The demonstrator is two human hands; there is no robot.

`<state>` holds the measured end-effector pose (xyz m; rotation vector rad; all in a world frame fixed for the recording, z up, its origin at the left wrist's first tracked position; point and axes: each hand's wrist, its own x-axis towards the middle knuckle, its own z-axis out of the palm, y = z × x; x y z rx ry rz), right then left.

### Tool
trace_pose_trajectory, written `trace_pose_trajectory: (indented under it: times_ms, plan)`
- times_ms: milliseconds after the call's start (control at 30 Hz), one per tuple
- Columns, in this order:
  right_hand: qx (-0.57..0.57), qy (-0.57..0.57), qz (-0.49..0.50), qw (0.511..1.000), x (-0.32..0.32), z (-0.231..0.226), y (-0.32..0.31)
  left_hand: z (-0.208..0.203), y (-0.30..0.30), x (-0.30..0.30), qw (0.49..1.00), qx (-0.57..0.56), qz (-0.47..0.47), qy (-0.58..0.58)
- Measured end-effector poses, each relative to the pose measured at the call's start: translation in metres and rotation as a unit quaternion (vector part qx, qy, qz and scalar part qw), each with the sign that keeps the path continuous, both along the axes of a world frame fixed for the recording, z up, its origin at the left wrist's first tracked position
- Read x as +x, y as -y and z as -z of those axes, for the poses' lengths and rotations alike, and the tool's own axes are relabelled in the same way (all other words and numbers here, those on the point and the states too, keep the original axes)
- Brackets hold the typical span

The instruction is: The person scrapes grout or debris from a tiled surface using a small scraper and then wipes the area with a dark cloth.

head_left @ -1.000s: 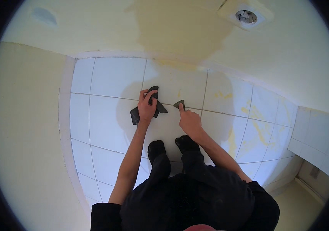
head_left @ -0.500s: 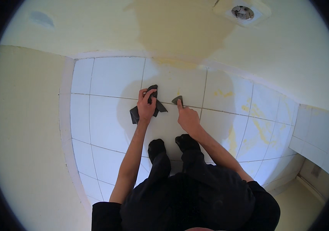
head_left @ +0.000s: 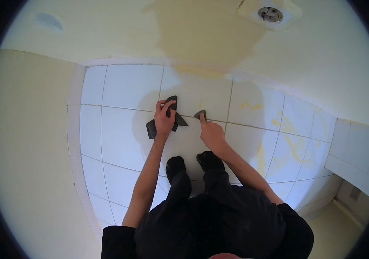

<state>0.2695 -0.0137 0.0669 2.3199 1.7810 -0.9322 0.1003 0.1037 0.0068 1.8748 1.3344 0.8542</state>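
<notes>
My left hand (head_left: 164, 123) is closed on a crumpled black cloth (head_left: 151, 128), pressed against the white tiled floor (head_left: 128, 84). Loose ends of the cloth spread out on both sides of the fingers. To its right, my right hand (head_left: 213, 134) grips a small scraper with a dark, flared blade (head_left: 200, 114). The index finger stretches along the blade, which meets the tile near a grout line; the handle is hidden in the palm. A faint yellow smear (head_left: 201, 105) lies just beyond the blade.
My feet in black socks (head_left: 176, 166) stand close behind the hands. Yellow paint marks (head_left: 294, 146) streak the tiles on the right. Cream walls (head_left: 37, 129) rise at the left and far sides. A round wall opening (head_left: 271, 14) is at the far right, and a tiled ledge (head_left: 357, 151) at the right.
The scraper and right hand have shifted very slightly toward me. The left hand and black cloth stay in place.
</notes>
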Motion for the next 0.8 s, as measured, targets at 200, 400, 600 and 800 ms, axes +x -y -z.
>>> trace_pose_trajectory:
  times_ms: [200, 400, 600, 800]
  plan:
    - [0.010, 0.013, -0.015, 1.000, -0.002, 0.000, 0.007, 0.006, 0.000, -0.002, 1.000, 0.030, 0.004, -0.004]
    - [0.003, 0.018, -0.029, 0.999, 0.000, -0.004, 0.000, 0.009, -0.001, -0.002, 1.000, 0.012, 0.004, -0.002]
    - [0.006, 0.023, -0.026, 0.999, -0.003, 0.001, 0.002, 0.002, 0.000, -0.001, 1.000, -0.009, 0.006, 0.002]
    - [0.022, 0.031, -0.028, 0.999, -0.002, 0.003, 0.003, -0.002, 0.000, -0.001, 1.000, -0.030, 0.000, 0.007]
